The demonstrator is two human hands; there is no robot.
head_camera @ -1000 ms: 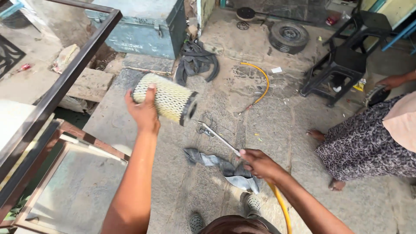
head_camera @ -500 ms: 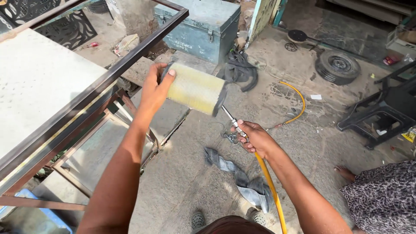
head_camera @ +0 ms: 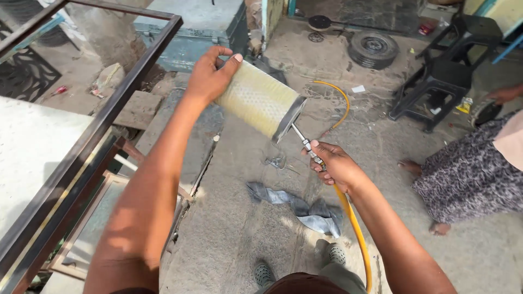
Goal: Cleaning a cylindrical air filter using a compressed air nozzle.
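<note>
Nearest, a grey rag (head_camera: 297, 204) lies on the concrete floor (head_camera: 234, 239). Above it the right hand (head_camera: 336, 165) is closed around an air blow gun (head_camera: 306, 145) on a yellow hose (head_camera: 354, 228), its nozzle at the end cap of a cylindrical air filter (head_camera: 261, 100), which the left hand (head_camera: 210, 76) grips at its far end, raised and tilted. Beyond lies a wheel rim (head_camera: 373, 49).

Few such items show, and no signs or screens. A small red packet-like object (head_camera: 426, 28) lies on the floor at about one o'clock, just beside a black stool, and a yellow-and-white crumpled wrapper (head_camera: 464, 104) lies at about two o'clock at the foot of that stool. A small white scrap of paper or label (head_camera: 358, 89) lies on the concrete at about one o'clock; it is too small to tell more.
</note>
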